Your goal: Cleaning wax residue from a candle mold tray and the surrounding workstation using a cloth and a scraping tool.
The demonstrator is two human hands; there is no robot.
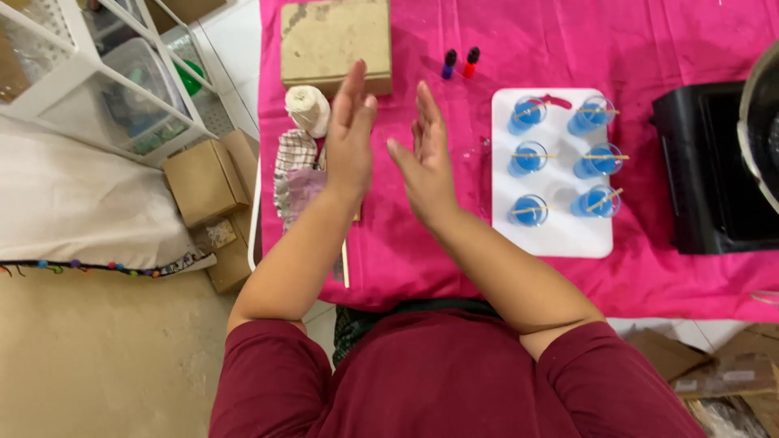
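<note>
Both hands are raised over the desk point(503, 49), which is covered by a pink cloth. The left hand point(350, 138) and the right hand point(426, 158) face each other palm to palm with fingers straight, a narrow gap between them, holding nothing. Just left of the left hand lie a checked cloth point(294, 174) and a roll of white string point(308, 109); a brown cardboard box point(335, 40) sits beyond at the far side. To the right of the right hand, a white board point(560, 231) carries six small glasses of blue wax point(527, 158), each with a stick across its rim. Two small dropper bottles point(460, 62) stand far of the board, and a black appliance point(710, 170) sits at the right edge.
</note>
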